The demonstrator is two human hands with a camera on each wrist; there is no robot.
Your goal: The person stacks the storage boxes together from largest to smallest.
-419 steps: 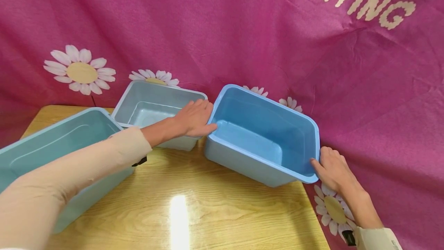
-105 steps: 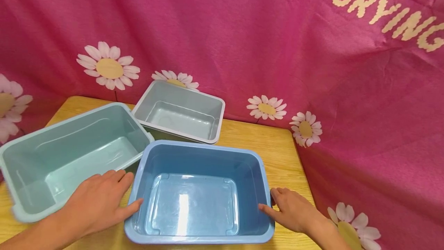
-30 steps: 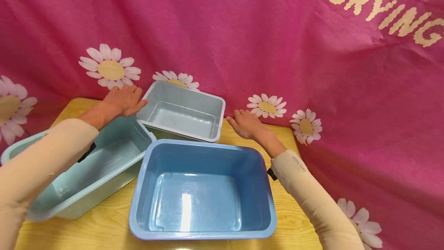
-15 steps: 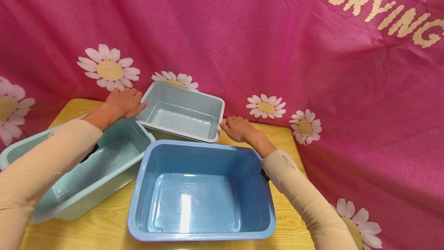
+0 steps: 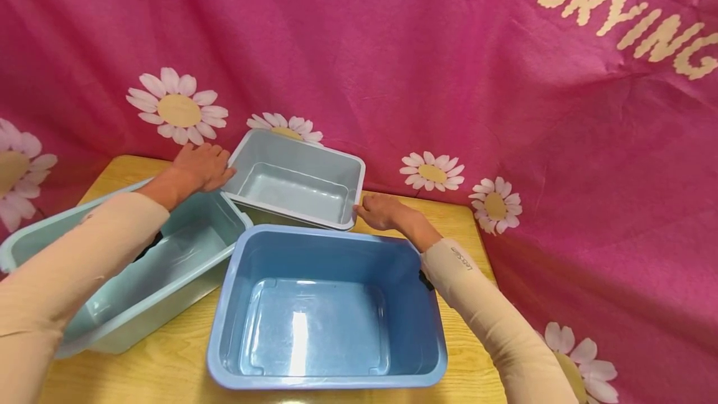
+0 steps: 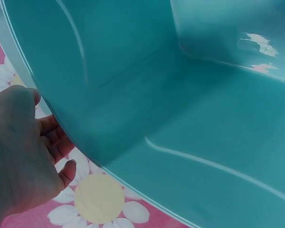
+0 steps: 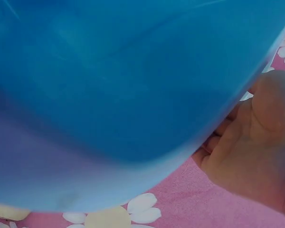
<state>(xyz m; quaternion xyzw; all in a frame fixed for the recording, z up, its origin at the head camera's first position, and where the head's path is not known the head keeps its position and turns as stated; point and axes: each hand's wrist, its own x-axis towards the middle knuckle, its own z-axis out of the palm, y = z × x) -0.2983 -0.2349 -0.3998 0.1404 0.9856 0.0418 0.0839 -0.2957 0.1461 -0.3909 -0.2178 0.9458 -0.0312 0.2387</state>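
Observation:
A grey plastic bin (image 5: 303,158) stands at the back of the table in the head view, its inside bare. My left hand (image 5: 199,167) is at its left end, thumb by the rim and fingers bent. At the right end, my right hand (image 5: 381,212) holds the rim's front corner with the thumb over it. In the left wrist view, a teal bin (image 6: 109,95) hides part of the left hand's (image 6: 23,152) fingers. The blue bin (image 7: 133,95) covers the right hand's (image 7: 256,137) fingertips in the right wrist view.
The blue bin's front rim (image 5: 325,382) lies nearest me, just in front of the grey bin. Under my left forearm, the teal bin (image 5: 168,310) sits angled on the wooden table (image 5: 454,229). A pink flowered cloth (image 5: 359,48) hangs behind.
Earlier both hands held the blue bin, which came from the back right to the front middle. They then reached back to the grey bin; the right hand closed in leftward onto its rim.

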